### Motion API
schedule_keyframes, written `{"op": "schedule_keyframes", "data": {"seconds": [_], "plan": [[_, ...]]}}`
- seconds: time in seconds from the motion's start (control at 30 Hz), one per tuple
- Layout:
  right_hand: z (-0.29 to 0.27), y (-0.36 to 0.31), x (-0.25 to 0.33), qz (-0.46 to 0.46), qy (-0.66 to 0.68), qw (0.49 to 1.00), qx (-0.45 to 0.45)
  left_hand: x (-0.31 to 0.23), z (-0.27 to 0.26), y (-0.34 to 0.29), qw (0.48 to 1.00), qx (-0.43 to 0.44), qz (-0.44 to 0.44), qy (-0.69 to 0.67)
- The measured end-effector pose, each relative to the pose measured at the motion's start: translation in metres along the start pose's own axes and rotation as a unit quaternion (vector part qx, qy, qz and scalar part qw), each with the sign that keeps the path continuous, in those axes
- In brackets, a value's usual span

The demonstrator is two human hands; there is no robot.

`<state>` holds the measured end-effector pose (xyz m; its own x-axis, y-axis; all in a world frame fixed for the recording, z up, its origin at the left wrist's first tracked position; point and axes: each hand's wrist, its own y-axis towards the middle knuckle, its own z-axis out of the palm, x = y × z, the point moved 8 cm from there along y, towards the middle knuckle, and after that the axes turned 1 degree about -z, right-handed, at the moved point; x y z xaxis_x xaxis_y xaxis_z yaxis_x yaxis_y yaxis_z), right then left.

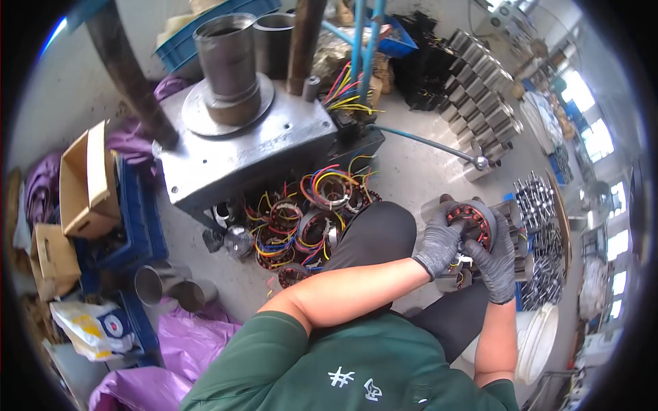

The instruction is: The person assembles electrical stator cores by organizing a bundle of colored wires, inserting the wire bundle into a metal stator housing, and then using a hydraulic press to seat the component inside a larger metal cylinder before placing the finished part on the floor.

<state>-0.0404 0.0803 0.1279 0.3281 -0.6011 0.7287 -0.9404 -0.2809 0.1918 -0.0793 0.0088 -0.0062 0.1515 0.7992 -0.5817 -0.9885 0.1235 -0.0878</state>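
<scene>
Left glove: the left hand grips the stator's left side.
Right glove: the right hand clasps its right side.
Held stator: between both hands, right of the left knee, red windings showing.
Floor stators: heaped, coloured leads loose.
Steel table: carries an upright cylinder.
Metal sleeves: stacked in rows.

Holding a dark ring with red windings between gloved left hand and gloved right hand, right of a steel table and multicoloured wire coils
</scene>
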Motion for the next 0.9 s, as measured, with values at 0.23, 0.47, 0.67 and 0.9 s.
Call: {"op": "schedule_keyframes", "data": {"seconds": [0.23,0.47,0.67,0.9], "plan": [[0.020,0.002,0.038,-0.002,-0.078,0.997,0.029,-0.050,-0.023,-0.025,0.994,-0.092,0.048,0.044],[0.044,0.030,0.017,-0.124,-0.004,0.987,0.097,-0.099,-0.063,-0.040,0.918,-0.103,0.201,0.326],[0.151,0.073,-0.034,0.010,0.419,0.888,0.188,-0.177,-0.057,-0.099,0.864,-0.081,0.178,0.464],[0.223,0.111,0.002,-0.040,0.588,0.749,0.302,-0.235,-0.021,-0.132,0.697,-0.071,0.089,0.708]]}}
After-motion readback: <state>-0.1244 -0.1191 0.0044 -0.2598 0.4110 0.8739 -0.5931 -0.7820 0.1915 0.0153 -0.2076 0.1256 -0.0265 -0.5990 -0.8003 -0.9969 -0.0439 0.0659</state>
